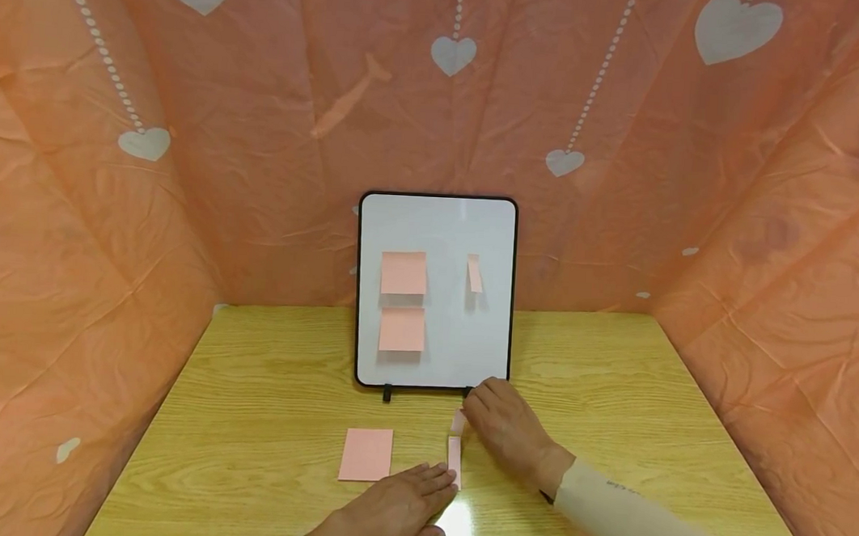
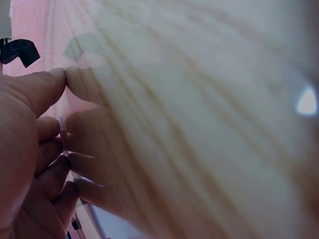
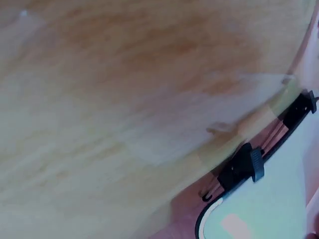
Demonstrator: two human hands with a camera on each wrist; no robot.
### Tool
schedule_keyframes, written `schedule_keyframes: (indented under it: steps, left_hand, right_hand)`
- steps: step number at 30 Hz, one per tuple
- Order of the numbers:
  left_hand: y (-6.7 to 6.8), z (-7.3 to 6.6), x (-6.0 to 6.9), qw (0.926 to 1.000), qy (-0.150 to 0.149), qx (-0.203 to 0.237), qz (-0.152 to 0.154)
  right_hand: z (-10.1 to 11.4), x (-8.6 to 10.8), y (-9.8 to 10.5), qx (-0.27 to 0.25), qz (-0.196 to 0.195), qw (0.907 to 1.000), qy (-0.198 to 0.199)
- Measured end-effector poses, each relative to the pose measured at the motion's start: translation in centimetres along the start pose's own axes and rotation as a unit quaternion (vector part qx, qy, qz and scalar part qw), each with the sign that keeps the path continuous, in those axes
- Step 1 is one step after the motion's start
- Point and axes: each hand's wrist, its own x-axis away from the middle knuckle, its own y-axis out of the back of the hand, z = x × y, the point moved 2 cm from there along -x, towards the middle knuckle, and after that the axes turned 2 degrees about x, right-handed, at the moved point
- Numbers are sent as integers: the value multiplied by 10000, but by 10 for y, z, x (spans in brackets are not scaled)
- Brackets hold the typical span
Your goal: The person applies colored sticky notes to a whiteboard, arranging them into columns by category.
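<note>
My left hand (image 1: 396, 509) lies with fairly straight fingers on the table, its fingertips on the near end of a narrow pink sticky-note pad (image 1: 454, 451). Just beyond that pad, my right hand (image 1: 508, 430) pinches a narrow pink sticky note (image 1: 458, 421); its fingertips are partly hidden. A square pink sticky-note pad (image 1: 365, 455) lies to the left. In the left wrist view, the fingertips of the left hand (image 2: 30, 134) meet the glossy tabletop. The right wrist view shows mostly blurred tabletop and the board's lower edge.
A black-framed whiteboard (image 1: 446, 228) stands on black feet (image 1: 387, 393) behind the hands. Two square pink notes, an upper note (image 1: 403, 273) and a lower note (image 1: 402, 330), stick to its left side. A narrow note (image 1: 474, 274) hangs at right. Orange heart-patterned cloth (image 1: 260, 170) surrounds the table.
</note>
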Motion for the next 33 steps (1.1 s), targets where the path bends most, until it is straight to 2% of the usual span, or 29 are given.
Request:
schedule_keyframes:
  steps: [4, 7, 16, 19, 26, 33]
  left_hand:
    - [0, 1, 0, 10000, 29, 68, 58]
    - [0, 2, 1, 9999, 45, 128, 105]
    - [-1, 2, 2, 9995, 58, 299, 105]
    - [0, 2, 2, 9992, 63, 368, 114]
    - [1, 3, 3, 9983, 121, 553, 168]
    - [1, 3, 3, 9988, 63, 473, 81]
  right_hand:
    - [-11, -6, 6, 80, -703, 9975, -32]
    - [-21, -12, 9, 325, -1224, 9919, -20]
    - [-47, -31, 10, 982, -2183, 9695, 531]
    - [-54, -36, 9, 1051, -2249, 9669, 587]
    - [-67, -44, 5, 1141, -2049, 9706, 546]
    - [-74, -51, 1, 1184, -2053, 9702, 512]
